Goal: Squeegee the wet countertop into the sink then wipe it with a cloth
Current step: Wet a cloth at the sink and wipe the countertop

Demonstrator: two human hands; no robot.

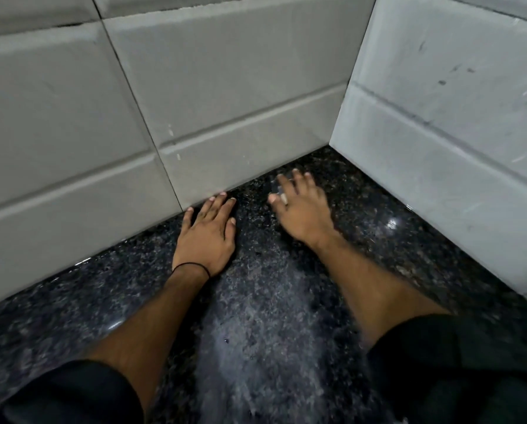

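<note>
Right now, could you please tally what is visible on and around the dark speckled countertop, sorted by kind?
Bare hands flat on the wet stone: 2, left hand and right hand
Black cord wristbands: 1, on the left wrist
Dark speckled granite countertops: 1
Grey tiled walls: 2, back wall and side wall
Squeegees, cloths, sinks: 0 in view
Total: 6

I stood at a home kitchen corner: a wet, speckled black granite countertop (pixel 271 332) met pale grey tiled walls (pixel 225 87) on two sides.
</note>
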